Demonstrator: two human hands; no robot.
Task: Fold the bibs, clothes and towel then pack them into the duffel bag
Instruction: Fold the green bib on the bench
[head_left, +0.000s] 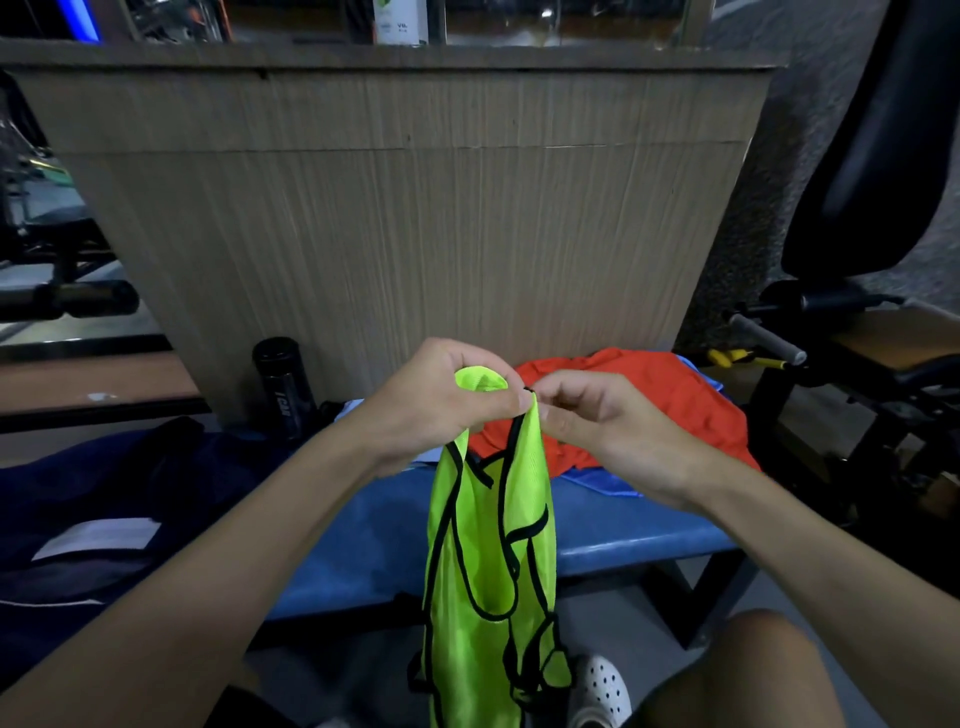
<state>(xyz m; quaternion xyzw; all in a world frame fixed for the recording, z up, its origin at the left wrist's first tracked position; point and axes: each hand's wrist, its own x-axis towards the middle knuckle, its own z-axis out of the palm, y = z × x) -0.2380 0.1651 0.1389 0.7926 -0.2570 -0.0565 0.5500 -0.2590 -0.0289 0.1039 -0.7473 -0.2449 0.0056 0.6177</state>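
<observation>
Left hand, right hand pinch green bib; bottle lettering blurred.

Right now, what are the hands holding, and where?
The green bib, at its top: the left hand grips a bunched strap, the right hand pinches the black-trimmed edge beside it; the rest hangs free.

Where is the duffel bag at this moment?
Head view, lower left: the dark navy duffel bag lies at the left end of the blue bench, with the black bottle standing just behind it.
</observation>
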